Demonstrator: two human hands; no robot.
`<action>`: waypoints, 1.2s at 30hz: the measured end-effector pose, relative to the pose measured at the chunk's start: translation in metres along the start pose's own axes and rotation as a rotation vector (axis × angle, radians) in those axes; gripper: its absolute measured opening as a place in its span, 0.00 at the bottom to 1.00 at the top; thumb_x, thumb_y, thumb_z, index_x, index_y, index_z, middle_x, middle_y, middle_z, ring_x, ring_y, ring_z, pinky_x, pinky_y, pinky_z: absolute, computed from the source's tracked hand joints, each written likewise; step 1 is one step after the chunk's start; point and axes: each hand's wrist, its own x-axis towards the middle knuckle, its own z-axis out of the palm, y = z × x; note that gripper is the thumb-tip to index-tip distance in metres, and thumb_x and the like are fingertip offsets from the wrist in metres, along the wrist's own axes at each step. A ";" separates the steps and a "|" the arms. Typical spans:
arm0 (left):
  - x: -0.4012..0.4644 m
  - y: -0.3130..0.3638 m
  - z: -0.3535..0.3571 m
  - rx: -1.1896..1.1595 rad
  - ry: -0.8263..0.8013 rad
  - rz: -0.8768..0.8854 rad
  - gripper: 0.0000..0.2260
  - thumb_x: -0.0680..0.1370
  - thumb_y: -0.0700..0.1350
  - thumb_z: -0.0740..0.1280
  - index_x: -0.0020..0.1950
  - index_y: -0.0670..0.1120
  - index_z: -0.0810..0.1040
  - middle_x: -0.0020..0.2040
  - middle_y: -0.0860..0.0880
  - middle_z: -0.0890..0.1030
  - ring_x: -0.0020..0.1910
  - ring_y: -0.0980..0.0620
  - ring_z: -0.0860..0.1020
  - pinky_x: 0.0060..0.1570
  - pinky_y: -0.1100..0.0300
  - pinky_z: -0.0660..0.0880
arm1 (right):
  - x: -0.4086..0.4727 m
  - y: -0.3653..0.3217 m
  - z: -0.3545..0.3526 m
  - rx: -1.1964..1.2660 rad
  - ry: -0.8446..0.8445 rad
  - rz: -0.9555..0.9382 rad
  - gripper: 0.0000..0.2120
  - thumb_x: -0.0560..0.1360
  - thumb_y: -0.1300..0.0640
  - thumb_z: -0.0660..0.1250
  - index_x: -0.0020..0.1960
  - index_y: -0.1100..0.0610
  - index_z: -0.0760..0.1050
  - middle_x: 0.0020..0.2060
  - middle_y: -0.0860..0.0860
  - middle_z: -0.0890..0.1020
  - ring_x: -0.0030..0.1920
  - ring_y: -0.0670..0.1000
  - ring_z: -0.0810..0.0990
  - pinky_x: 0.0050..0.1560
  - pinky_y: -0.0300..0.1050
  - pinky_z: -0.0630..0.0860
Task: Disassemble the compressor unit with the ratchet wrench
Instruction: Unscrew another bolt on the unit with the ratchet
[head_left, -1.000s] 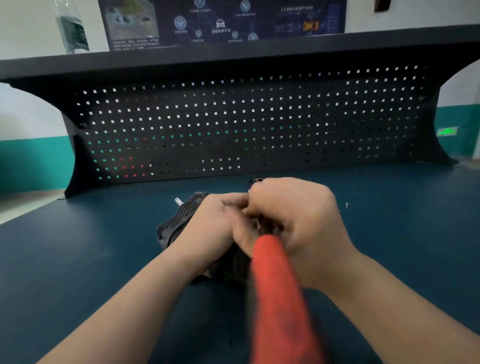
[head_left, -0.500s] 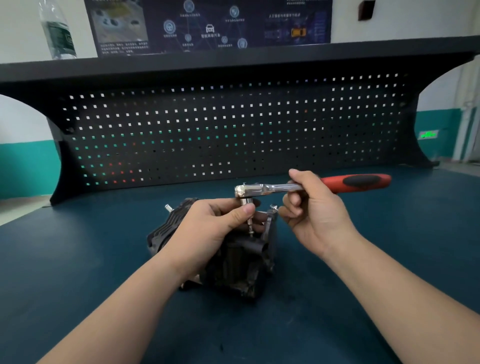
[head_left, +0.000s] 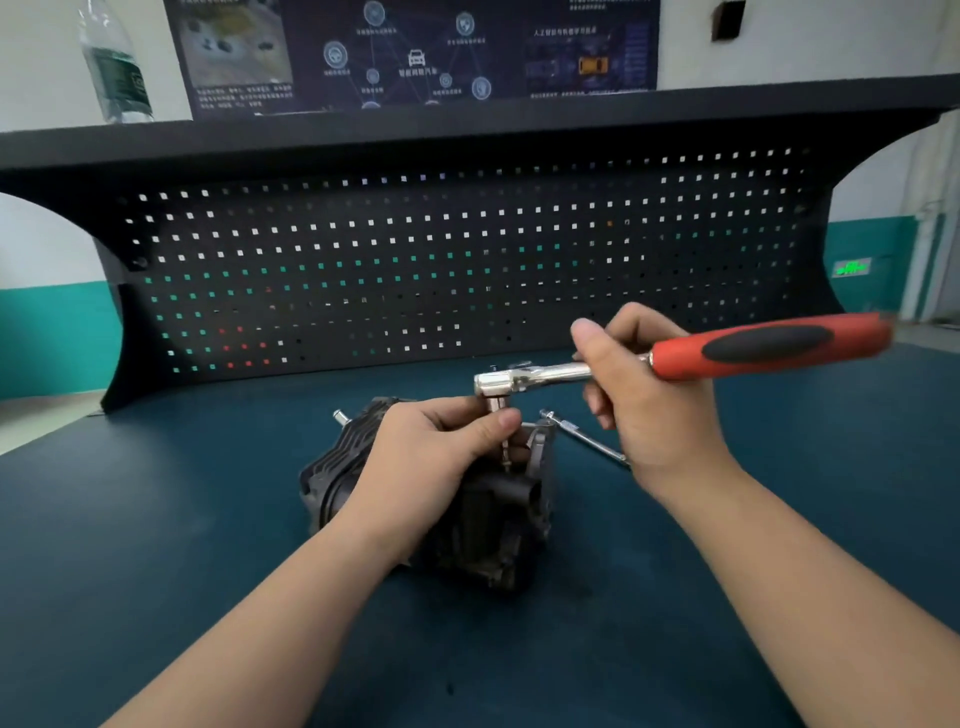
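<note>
A dark ribbed compressor unit (head_left: 488, 525) stands on the blue workbench (head_left: 156, 545) at the middle. My left hand (head_left: 431, 457) lies over its top, thumb and fingers pinching the socket bit under the wrench head. The ratchet wrench (head_left: 540, 375) has a chrome head and shaft and a red and black handle (head_left: 769, 345) pointing right. My right hand (head_left: 639, 400) grips the shaft just left of the handle. The bit points down into the unit's top.
A long silver bolt (head_left: 584, 436) lies on the bench just right of the unit, partly behind my right hand. A black pegboard (head_left: 467, 260) with a shelf closes the back of the bench. A plastic bottle (head_left: 115, 62) stands on the shelf at the left.
One second ago the red handle pointed toward me with both hands bunched over the unit. It has swung round to point right, and the view has since come closer.
</note>
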 end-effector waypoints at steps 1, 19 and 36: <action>-0.001 0.000 0.000 0.002 0.009 0.008 0.07 0.67 0.46 0.72 0.41 0.44 0.85 0.38 0.44 0.85 0.36 0.52 0.82 0.36 0.63 0.77 | 0.004 0.005 -0.002 0.162 -0.017 0.154 0.19 0.72 0.58 0.70 0.27 0.53 0.65 0.21 0.48 0.69 0.21 0.45 0.66 0.23 0.37 0.62; -0.011 0.011 0.007 0.340 0.081 0.175 0.18 0.76 0.36 0.64 0.29 0.52 0.77 0.23 0.58 0.76 0.28 0.68 0.74 0.30 0.78 0.67 | -0.038 -0.016 0.034 -0.263 -0.112 -0.570 0.19 0.71 0.64 0.71 0.25 0.65 0.67 0.22 0.53 0.66 0.25 0.48 0.64 0.28 0.39 0.61; -0.003 0.007 0.003 0.107 -0.011 0.037 0.04 0.74 0.40 0.69 0.43 0.40 0.82 0.36 0.49 0.84 0.36 0.56 0.82 0.39 0.63 0.77 | -0.016 -0.012 0.018 -0.084 0.017 -0.121 0.19 0.74 0.59 0.67 0.28 0.56 0.63 0.24 0.54 0.67 0.26 0.43 0.64 0.28 0.36 0.62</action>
